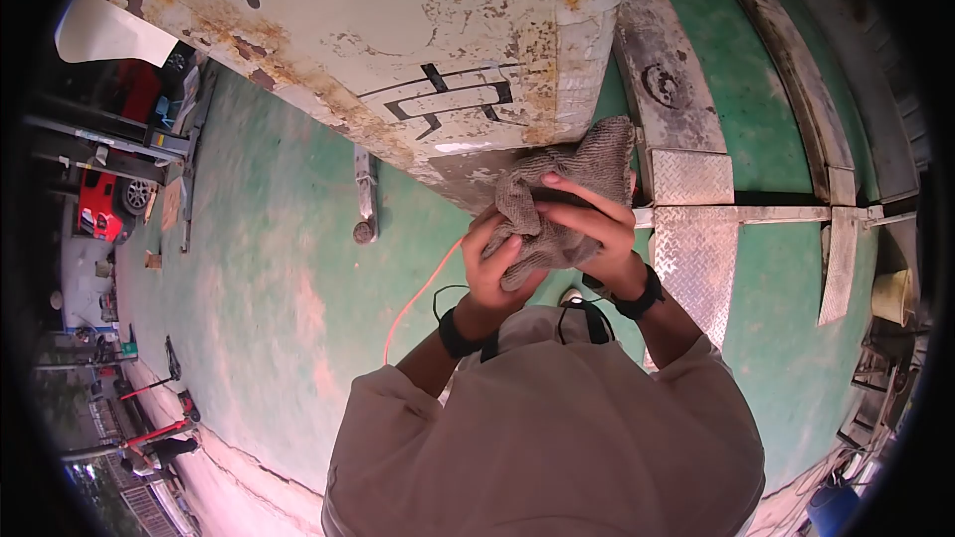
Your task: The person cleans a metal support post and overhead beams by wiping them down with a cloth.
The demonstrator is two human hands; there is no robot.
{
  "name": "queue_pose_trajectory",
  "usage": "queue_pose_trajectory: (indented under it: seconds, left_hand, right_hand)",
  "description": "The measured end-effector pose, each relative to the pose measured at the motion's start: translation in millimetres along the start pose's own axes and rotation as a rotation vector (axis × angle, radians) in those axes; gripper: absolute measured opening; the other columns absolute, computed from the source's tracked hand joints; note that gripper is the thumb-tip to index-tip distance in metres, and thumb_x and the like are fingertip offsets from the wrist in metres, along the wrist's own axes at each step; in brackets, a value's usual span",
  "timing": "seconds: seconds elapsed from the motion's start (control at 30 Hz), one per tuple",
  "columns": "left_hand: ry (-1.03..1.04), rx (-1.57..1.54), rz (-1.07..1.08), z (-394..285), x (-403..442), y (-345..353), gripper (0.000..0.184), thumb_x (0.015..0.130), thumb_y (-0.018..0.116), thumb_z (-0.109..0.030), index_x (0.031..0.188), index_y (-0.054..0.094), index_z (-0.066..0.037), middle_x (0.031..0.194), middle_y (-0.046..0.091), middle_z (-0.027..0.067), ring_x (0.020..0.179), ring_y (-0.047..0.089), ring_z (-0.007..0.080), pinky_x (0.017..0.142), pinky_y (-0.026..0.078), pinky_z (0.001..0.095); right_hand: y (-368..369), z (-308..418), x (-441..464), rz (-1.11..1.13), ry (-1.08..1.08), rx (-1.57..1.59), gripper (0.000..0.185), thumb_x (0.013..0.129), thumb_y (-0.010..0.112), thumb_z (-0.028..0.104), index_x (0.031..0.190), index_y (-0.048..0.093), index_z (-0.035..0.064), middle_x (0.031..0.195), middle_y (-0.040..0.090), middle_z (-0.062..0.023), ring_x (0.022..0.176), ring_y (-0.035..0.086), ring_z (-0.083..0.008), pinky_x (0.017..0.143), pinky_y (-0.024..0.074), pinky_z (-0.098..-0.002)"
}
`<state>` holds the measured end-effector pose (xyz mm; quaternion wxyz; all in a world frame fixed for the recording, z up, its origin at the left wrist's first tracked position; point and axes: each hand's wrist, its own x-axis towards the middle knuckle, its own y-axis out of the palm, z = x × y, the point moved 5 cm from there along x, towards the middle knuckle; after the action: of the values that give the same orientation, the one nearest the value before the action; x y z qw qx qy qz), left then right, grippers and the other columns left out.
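A bunched grey-brown cloth (pixel 587 174) is held up in front of my body, between both hands. My left hand (pixel 487 264) grips its lower left side, thumb and fingers closed on the folds. On the right side, my right hand (pixel 597 229) has its fingers laid over the cloth and pressing into it. Just behind the cloth stands a tall, worn cream-painted post (pixel 477 40) with rust, peeling paint and black markings. The cloth overlaps the post's lower corner; whether it touches the post I cannot tell.
Metal ramp tracks with a tread-plate section (pixel 693 259) run along the right. A metal lift arm (pixel 366 194) lies on the green floor (pixel 259 239) at the left. An orange cable (pixel 418 296) trails near my left arm. A red car (pixel 99 204) and a red jack (pixel 159 433) are farther left.
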<state>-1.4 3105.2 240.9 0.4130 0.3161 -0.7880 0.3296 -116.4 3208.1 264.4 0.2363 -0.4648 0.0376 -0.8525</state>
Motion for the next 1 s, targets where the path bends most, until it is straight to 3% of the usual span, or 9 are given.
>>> queue_pose_trajectory:
  seconds: [0.13, 0.27, 0.33, 0.47, 0.53, 0.6, 0.73, 0.87, 1.0]
  left_hand:
    - [0.003, 0.068, -0.008, -9, -2, 1, 0.078, 0.061, 0.081, 0.000, 0.129, 0.045, -0.012, 0.125, 0.045, 0.0229, 0.114, 0.052, 0.0436, 0.093, 0.046, 0.0522]
    - [-0.035, 0.196, -0.005, -8, 4, 4, 0.075, 0.060, 0.081, 0.001, 0.127, 0.049, -0.010, 0.122, 0.047, 0.0221, 0.112, 0.052, 0.0433, 0.092, 0.046, 0.0513]
    - [0.030, 0.256, 0.020, -16, 37, 14, 0.067, 0.065, 0.075, 0.006, 0.125, 0.047, -0.006, 0.121, 0.049, 0.0232, 0.108, 0.052, 0.0372, 0.092, 0.042, 0.0455]
    - [0.115, 0.170, -0.034, -13, 46, 30, 0.069, 0.057, 0.075, 0.009, 0.120, 0.053, -0.009, 0.117, 0.048, 0.0173, 0.107, 0.052, 0.0366, 0.090, 0.043, 0.0447]
    - [0.061, 0.154, 0.037, 0, 29, 30, 0.068, 0.056, 0.075, 0.010, 0.118, 0.055, -0.010, 0.116, 0.047, 0.0159, 0.106, 0.052, 0.0369, 0.090, 0.044, 0.0449]
    - [0.015, 0.118, 0.082, 14, 8, 33, 0.064, 0.056, 0.075, 0.013, 0.114, 0.058, -0.010, 0.115, 0.048, 0.0143, 0.104, 0.054, 0.0364, 0.089, 0.045, 0.0446]
    - [-0.170, 0.096, 0.168, 50, -47, 35, 0.055, 0.060, 0.075, 0.010, 0.109, 0.056, -0.007, 0.111, 0.053, 0.0145, 0.102, 0.056, 0.0352, 0.086, 0.047, 0.0417]
    - [-0.392, 0.028, 0.281, 68, -69, 21, 0.044, 0.068, 0.070, 0.007, 0.107, 0.054, -0.003, 0.108, 0.055, 0.0154, 0.101, 0.056, 0.0343, 0.088, 0.047, 0.0405]
    - [-0.439, -0.106, 0.206, 69, -67, 0, 0.038, 0.075, 0.064, 0.001, 0.111, 0.053, 0.000, 0.118, 0.051, 0.0173, 0.111, 0.052, 0.0321, 0.094, 0.042, 0.0394]
  right_hand:
    - [2, 4, -1, 0.058, -0.006, 0.050, 0.030, 0.069, 0.076, 0.019, 0.098, 0.073, 0.0131, 0.122, 0.064, -0.0010, 0.113, 0.050, -0.0248, 0.100, 0.0362, -0.0385]
    - [1, 3, -1, 0.115, -0.151, -0.175, 0.030, 0.072, 0.073, 0.016, 0.101, 0.071, 0.0088, 0.128, 0.060, -0.0006, 0.115, 0.047, -0.0271, 0.103, 0.0356, -0.0432]
    - [-4, -3, 6, 0.053, -0.260, -0.254, 0.029, 0.073, 0.071, 0.014, 0.100, 0.069, 0.0031, 0.126, 0.061, -0.0017, 0.111, 0.047, -0.0273, 0.103, 0.0376, -0.0447]
    - [-8, -5, 9, -0.181, -0.269, -0.227, 0.033, 0.072, 0.072, 0.011, 0.100, 0.066, -0.0029, 0.117, 0.063, -0.0064, 0.109, 0.051, -0.0278, 0.098, 0.0427, -0.0440]
    - [7, -27, -18, -0.075, -0.178, -0.231, 0.037, 0.073, 0.073, 0.013, 0.106, 0.065, -0.0005, 0.117, 0.062, -0.0089, 0.111, 0.053, -0.0296, 0.097, 0.0404, -0.0427]
    - [21, -52, -32, 0.079, 0.026, 0.061, 0.043, 0.073, 0.072, 0.008, 0.115, 0.062, 0.0017, 0.117, 0.061, -0.0121, 0.111, 0.054, -0.0322, 0.097, 0.0399, -0.0436]
    - [40, -67, -65, 0.081, 0.225, -0.106, 0.048, 0.068, 0.069, 0.008, 0.115, 0.062, 0.0045, 0.115, 0.062, -0.0140, 0.108, 0.056, -0.0372, 0.096, 0.0424, -0.0441]
    - [62, -62, -117, 0.102, 0.066, -0.423, 0.043, 0.065, 0.070, 0.007, 0.107, 0.066, 0.0079, 0.118, 0.060, -0.0117, 0.116, 0.048, -0.0399, 0.098, 0.0389, -0.0507]
    - [80, -45, -120, 0.056, 0.127, -0.424, 0.038, 0.062, 0.072, 0.006, 0.100, 0.066, 0.0079, 0.116, 0.057, -0.0118, 0.113, 0.048, -0.0408, 0.094, 0.0422, -0.0500]
